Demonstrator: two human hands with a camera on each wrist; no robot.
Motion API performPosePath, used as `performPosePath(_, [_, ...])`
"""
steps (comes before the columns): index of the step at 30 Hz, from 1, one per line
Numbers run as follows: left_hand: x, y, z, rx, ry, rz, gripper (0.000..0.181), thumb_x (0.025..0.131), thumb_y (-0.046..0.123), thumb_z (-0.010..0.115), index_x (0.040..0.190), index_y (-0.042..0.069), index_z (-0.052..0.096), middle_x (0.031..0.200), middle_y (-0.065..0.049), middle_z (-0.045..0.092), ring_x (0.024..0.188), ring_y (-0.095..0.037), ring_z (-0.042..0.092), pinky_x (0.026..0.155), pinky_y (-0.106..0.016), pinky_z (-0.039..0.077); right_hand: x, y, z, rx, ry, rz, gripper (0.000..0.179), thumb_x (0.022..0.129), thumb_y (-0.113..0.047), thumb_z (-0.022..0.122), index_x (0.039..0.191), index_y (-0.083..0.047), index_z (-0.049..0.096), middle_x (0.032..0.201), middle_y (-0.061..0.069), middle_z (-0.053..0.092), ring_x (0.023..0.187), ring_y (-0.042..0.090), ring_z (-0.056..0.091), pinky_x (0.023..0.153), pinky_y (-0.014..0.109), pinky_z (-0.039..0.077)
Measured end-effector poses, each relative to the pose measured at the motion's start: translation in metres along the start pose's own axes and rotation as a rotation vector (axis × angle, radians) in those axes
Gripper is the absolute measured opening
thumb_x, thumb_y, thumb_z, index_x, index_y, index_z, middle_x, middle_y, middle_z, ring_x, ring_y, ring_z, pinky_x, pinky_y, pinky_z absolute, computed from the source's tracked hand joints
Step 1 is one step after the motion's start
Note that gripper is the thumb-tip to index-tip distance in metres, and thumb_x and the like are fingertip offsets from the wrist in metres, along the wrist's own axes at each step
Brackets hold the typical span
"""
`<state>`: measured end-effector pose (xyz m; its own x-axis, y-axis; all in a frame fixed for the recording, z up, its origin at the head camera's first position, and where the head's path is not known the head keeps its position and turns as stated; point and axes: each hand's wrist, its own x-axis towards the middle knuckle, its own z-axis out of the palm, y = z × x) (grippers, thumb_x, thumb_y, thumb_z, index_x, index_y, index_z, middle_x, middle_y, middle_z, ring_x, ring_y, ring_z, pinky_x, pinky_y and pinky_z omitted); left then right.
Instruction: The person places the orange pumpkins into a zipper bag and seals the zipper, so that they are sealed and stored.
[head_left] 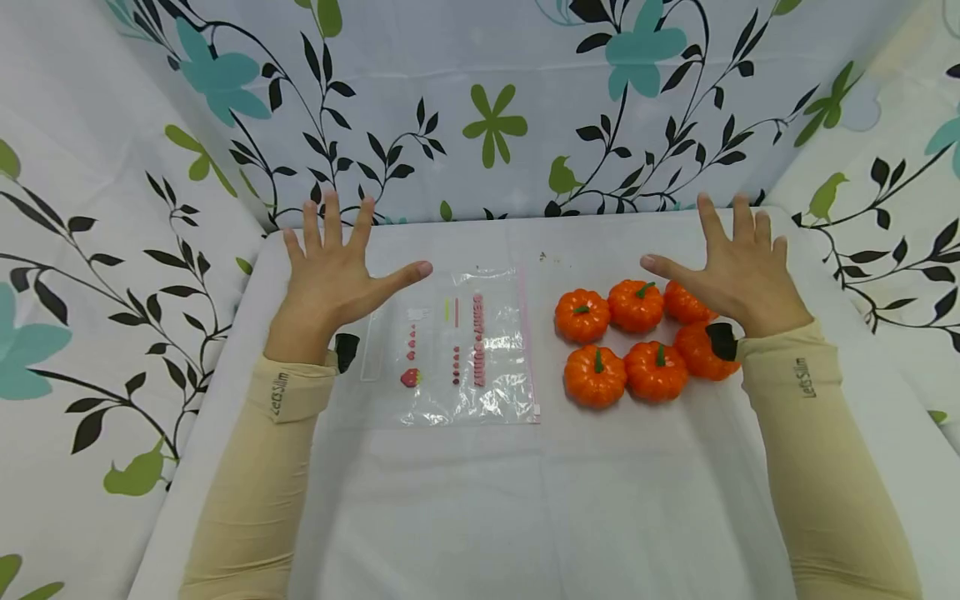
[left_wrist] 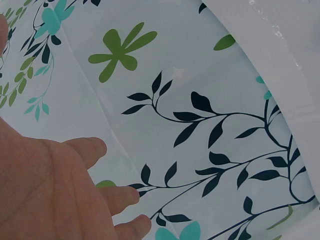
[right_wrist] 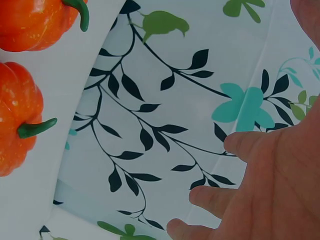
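Observation:
Fingers spread and holding nothing, my left hand (head_left: 330,271) hovers over the back left of the white table, beside a clear zip bag (head_left: 438,408). On that bag show small red and pink stickers, among them a strawberry (head_left: 410,377) and a pink strip (head_left: 478,340). My right hand (head_left: 738,271) is likewise spread and bare, above the right side. Beneath and left of it sit several small orange pumpkins with green stems, in two rows; the front left pumpkin (head_left: 595,377) shows whole, while the right wrist partly covers the front right pumpkin (head_left: 701,354).
The white table (head_left: 465,517) has its back edge close to a hanging cloth (head_left: 450,83) printed with leaves, flowers and birds. Similar cloth hangs at both sides. A few tiny brown specks (head_left: 543,257) lie near the back edge.

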<state>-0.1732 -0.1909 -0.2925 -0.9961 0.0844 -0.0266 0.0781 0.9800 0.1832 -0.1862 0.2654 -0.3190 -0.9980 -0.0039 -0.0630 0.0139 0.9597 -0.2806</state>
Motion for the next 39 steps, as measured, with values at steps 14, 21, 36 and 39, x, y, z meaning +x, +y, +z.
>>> performPosePath(14, [-0.004,0.004,0.004,-0.012,0.018,0.023,0.117,0.079,0.091,0.036,0.163,0.022,-0.008,0.164,-0.017,-0.025,0.146,-0.038,-0.030,0.112,-0.069,-0.013,-0.016,-0.004,0.006,0.003,0.072,-0.058,0.116,0.085,-0.082,0.047,0.162,-0.015,-0.008,0.164,0.028,-0.014,0.146,0.057,-0.008,0.111,0.075,-0.001])
performPosePath(21, [0.002,0.014,0.017,-0.100,0.103,0.073,0.113,0.085,0.087,0.035,0.162,0.016,-0.008,0.167,-0.013,-0.016,0.152,-0.035,-0.017,0.117,-0.064,-0.008,-0.026,-0.011,0.007,0.100,0.096,-0.138,0.122,0.084,-0.075,0.058,0.160,-0.011,-0.012,0.167,0.016,-0.014,0.150,0.048,-0.005,0.117,0.066,0.001])
performPosePath(36, [-0.005,0.057,0.064,-0.540,0.278,0.149,0.076,0.097,0.041,0.064,0.155,0.001,0.035,0.158,-0.015,0.039,0.146,-0.029,0.036,0.118,-0.043,0.030,-0.051,-0.034,0.031,0.145,-0.202,-0.216,0.108,0.073,-0.077,0.070,0.148,-0.003,0.049,0.152,0.024,0.042,0.143,0.046,0.031,0.107,0.071,0.031])
performPosePath(39, [-0.007,0.065,0.077,-0.555,0.268,0.169,0.068,0.096,0.035,0.067,0.151,0.001,0.045,0.152,-0.015,0.047,0.141,-0.030,0.044,0.114,-0.043,0.036,-0.055,-0.035,0.042,0.149,-0.221,-0.240,0.108,0.068,-0.077,0.075,0.144,-0.002,0.054,0.146,0.020,0.051,0.138,0.041,0.041,0.108,0.064,0.036])
